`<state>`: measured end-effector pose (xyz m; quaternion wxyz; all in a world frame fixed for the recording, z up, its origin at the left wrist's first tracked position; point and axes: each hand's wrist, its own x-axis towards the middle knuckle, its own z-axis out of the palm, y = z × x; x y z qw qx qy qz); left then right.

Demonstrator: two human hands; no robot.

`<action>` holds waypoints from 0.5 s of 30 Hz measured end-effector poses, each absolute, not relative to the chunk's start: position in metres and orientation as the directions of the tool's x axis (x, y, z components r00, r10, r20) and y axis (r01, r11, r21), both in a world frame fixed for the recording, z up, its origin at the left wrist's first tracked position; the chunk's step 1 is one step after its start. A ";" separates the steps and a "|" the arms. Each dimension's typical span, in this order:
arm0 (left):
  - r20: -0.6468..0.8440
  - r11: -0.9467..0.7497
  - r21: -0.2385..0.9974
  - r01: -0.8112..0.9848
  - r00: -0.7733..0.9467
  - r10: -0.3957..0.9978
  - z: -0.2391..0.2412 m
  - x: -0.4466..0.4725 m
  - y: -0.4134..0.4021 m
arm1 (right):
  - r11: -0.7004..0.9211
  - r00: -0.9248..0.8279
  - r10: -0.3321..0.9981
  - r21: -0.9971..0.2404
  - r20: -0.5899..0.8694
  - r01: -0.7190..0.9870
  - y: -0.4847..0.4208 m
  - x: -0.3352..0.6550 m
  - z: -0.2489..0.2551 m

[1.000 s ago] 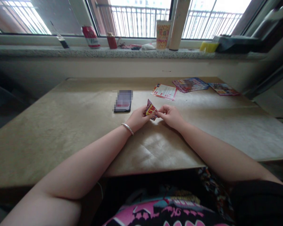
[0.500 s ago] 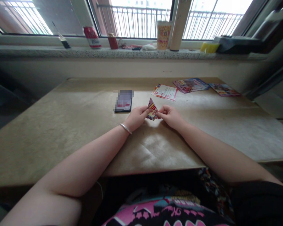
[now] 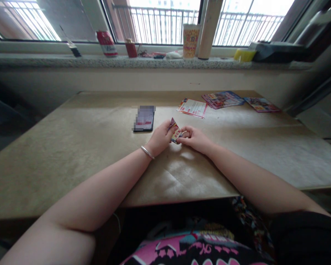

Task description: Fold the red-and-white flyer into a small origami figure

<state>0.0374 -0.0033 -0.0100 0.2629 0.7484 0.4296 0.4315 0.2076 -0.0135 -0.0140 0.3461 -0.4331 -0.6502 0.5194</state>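
Note:
A small piece of folded printed paper (image 3: 175, 134), red, yellow and purple with a pointed top, is held just above the table between my two hands. My left hand (image 3: 162, 137), with a silver bangle at the wrist, grips its left side, thumb across the front. My right hand (image 3: 194, 137) pinches its lower right edge between thumb and forefinger. The fingers behind the paper are partly hidden. Left of the paper, a dark phone (image 3: 145, 118) lies flat, its screen blurred out.
Beyond my hands lie white printed leaflets (image 3: 193, 108), a stack of colourful flyers (image 3: 223, 99) and another flyer pile (image 3: 262, 104) on the table (image 3: 57, 147). Along the granite windowsill (image 3: 93, 63) stand a red can (image 3: 106, 43), a red bottle (image 3: 131, 48), a patterned cup (image 3: 190, 41) and a yellow object (image 3: 244, 55).
The folded paper has shifted slightly left and turned in my hands. My right hand has moved left with it, its grip now lower on the paper's edge.

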 end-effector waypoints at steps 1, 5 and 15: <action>0.422 -0.496 0.764 0.412 0.263 0.868 -0.010 0.038 -0.004 | 0.074 -0.394 0.919 -0.977 -0.011 0.200 -0.013 0.208 -0.015; 0.383 -0.456 0.821 0.343 0.260 0.886 -0.009 0.039 -0.008 | 0.069 -0.445 0.895 -0.991 0.010 0.116 -0.009 0.210 -0.020; 0.381 -0.441 0.848 0.295 0.240 0.893 -0.007 0.039 -0.011 | 0.143 -0.508 0.861 -0.944 -0.029 0.296 -0.014 0.207 -0.013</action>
